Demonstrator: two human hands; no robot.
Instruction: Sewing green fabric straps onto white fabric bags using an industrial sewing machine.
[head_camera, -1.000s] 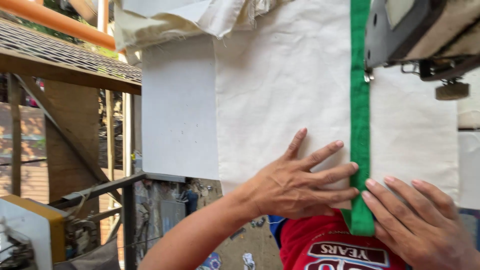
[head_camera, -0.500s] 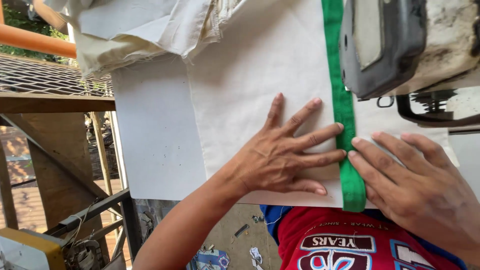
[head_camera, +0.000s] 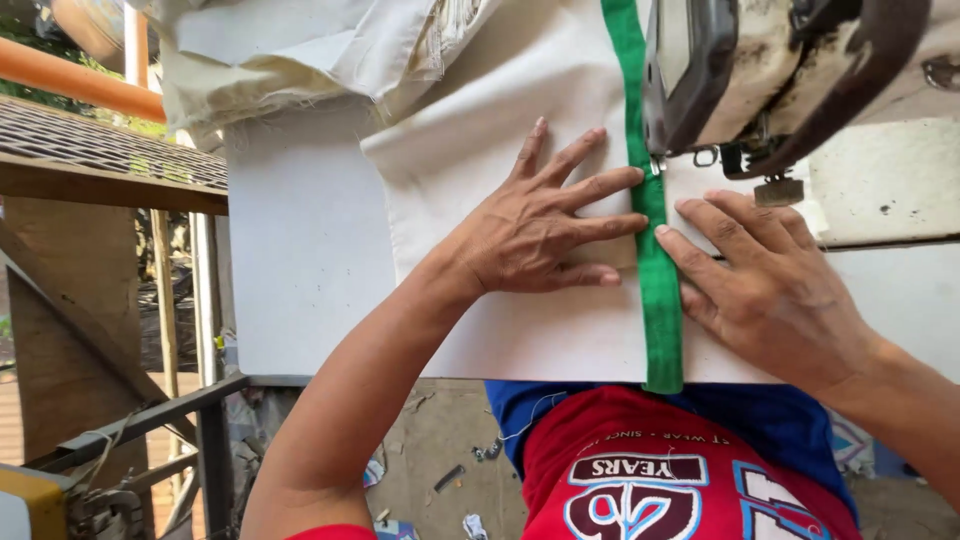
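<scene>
Hands flat, fingers spread: left hand (head_camera: 535, 235) at 9 o'clock and right hand (head_camera: 765, 280) at 3 o'clock of narrow green woven strap (head_camera: 655, 250) on limp cream canvas cloth (head_camera: 480, 160); likely light, floppy, best steered by pressing beside the strap.

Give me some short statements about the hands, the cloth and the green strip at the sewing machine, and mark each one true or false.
1. The left hand lies flat on the cream cloth. True.
2. The green strip runs between the two hands. True.
3. The right hand holds scissors. False: it holds nothing and rests flat beside the strip.
4. The strip is red. False: it is green.
5. The sewing machine stands above the right hand. True.
</scene>
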